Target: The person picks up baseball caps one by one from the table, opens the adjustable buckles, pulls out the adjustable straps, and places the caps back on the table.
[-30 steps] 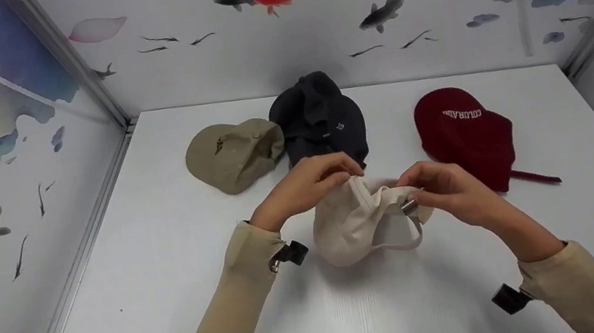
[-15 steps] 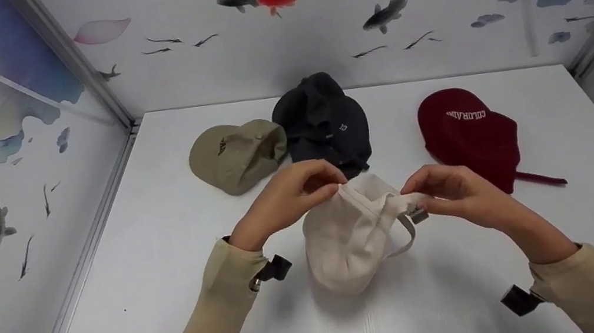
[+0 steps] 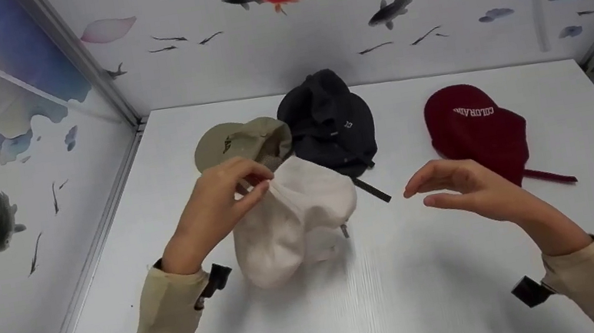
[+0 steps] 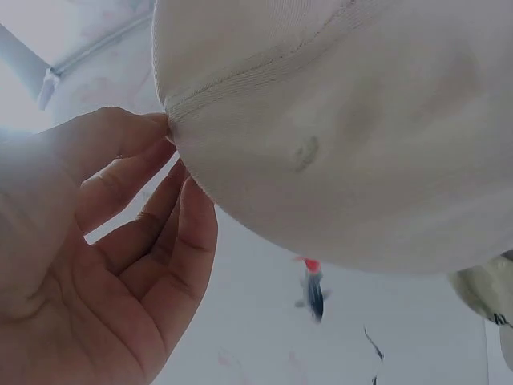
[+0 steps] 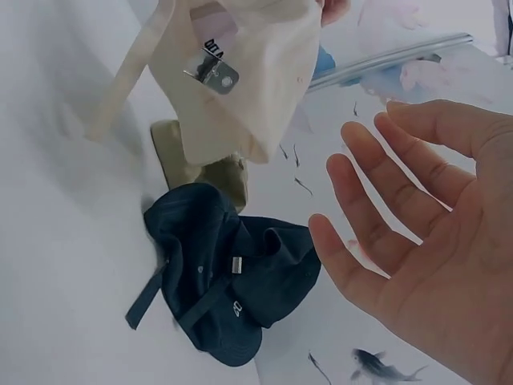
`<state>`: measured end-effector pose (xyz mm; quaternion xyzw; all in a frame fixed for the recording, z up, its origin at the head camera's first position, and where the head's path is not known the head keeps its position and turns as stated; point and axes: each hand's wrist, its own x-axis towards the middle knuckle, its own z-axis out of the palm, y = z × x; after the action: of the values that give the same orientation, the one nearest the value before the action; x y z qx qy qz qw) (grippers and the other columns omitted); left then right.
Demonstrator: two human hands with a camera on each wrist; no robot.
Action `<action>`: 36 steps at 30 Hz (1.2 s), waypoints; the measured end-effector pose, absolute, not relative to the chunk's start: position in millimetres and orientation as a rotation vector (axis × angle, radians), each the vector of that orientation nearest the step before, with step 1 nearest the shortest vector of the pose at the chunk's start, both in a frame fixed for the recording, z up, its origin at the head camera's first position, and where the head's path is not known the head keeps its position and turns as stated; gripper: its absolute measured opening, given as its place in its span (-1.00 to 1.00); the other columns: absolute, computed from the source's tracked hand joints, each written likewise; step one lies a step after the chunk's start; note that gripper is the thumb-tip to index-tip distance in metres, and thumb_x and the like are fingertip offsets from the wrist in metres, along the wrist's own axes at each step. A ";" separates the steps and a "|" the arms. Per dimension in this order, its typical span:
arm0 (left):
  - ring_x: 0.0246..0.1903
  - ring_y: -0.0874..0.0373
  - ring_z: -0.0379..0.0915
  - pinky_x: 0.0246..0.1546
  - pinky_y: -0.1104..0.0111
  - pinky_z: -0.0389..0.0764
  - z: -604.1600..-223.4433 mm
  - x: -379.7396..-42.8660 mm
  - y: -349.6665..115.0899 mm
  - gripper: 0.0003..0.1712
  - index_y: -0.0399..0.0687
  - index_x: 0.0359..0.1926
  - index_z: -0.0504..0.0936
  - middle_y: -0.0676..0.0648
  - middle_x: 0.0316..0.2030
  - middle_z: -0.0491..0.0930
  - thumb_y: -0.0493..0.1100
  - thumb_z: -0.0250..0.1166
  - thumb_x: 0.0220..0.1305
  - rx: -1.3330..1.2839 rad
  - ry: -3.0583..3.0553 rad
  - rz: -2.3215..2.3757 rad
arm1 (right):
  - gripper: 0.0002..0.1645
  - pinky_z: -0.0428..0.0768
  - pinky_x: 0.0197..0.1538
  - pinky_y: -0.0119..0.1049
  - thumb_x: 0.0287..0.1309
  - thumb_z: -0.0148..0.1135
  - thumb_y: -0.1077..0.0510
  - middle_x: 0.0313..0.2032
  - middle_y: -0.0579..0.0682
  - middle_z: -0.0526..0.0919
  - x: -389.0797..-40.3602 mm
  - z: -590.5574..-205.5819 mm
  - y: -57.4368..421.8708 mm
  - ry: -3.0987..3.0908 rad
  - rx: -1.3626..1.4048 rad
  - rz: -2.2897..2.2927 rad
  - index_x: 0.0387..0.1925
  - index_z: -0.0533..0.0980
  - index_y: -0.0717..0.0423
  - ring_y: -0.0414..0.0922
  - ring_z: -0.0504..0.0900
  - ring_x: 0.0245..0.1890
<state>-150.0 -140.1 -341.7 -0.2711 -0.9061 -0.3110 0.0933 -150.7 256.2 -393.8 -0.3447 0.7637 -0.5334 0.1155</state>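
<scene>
My left hand (image 3: 209, 213) pinches the edge of a cream baseball cap (image 3: 276, 241) between thumb and fingertips. In the left wrist view the pinch sits at the end of a stitched seam on the cap (image 4: 321, 136). The cap hangs a little above the table, its brim and crown folded against each other. From the right wrist view, a metal buckle (image 5: 218, 79) shows on its strap. My right hand (image 3: 470, 189) is held in the air to the right, fingers relaxed and apart, with nothing in it. It is nearest the dark red cap (image 3: 473, 132).
A khaki cap (image 3: 222, 142) lies at the back left, partly hidden by my left hand and touching a dark navy cap (image 3: 348, 134). The navy cap's strap (image 3: 372, 189) trails forward. Printed panels (image 3: 312, 39) wall the white table (image 3: 425, 301) at the back and sides.
The right hand has let go of the cream cap. My left hand has carried the cap to the left, uncovering more of the navy cap and its strap while covering part of the khaki one.
</scene>
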 end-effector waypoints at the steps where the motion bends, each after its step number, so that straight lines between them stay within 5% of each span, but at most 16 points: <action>1: -0.24 0.16 0.66 -0.24 0.35 0.69 -341.1 -148.9 -146.3 -0.88 -0.09 -0.14 0.71 -0.05 -0.20 0.68 -0.24 0.33 0.32 -0.775 -2.693 -0.911 | -0.68 0.58 0.13 -0.49 0.28 0.16 0.42 -0.02 -0.03 0.69 -151.8 -393.0 257.0 2.249 -1.007 -1.552 0.04 0.56 0.23 -0.21 0.66 0.04; 12: -0.19 0.05 0.66 -0.19 0.19 0.71 -347.3 -143.1 -200.3 -0.88 -0.13 -0.15 0.71 -0.10 -0.22 0.69 -0.29 0.34 0.29 -0.511 -2.765 -0.734 | -0.74 0.59 0.09 -0.52 0.34 0.13 0.37 -0.04 0.06 0.67 -167.3 -384.3 268.2 2.335 -0.927 -1.494 0.02 0.57 0.23 -0.25 0.65 0.02; 17: -0.19 0.00 0.66 -0.16 0.14 0.69 -359.1 -146.7 -214.4 -0.89 -0.14 -0.16 0.70 -0.12 -0.22 0.68 -0.29 0.32 0.30 -0.401 -2.817 -0.633 | -0.76 0.58 0.07 -0.56 0.34 0.14 0.36 -0.07 -0.11 0.69 -173.0 -378.6 273.4 2.416 -0.895 -1.458 0.00 0.57 0.23 -0.29 0.65 -0.02; 36: -0.15 -0.13 0.63 -0.10 0.04 0.64 -410.9 -182.5 -226.7 -0.89 -0.17 -0.16 0.69 -0.20 -0.18 0.68 -0.26 0.28 0.35 -0.211 -2.853 -0.496 | -0.69 0.54 0.02 -0.67 0.45 0.09 0.15 -0.05 -0.13 0.66 -209.9 -371.8 307.3 2.549 -0.676 -1.302 0.07 0.53 0.26 -0.39 0.61 -0.05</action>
<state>-182.5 -226.7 -410.9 -0.0721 -0.9757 -0.1696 0.1188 -209.9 307.3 -371.8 -0.2286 0.8623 -0.4406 0.1000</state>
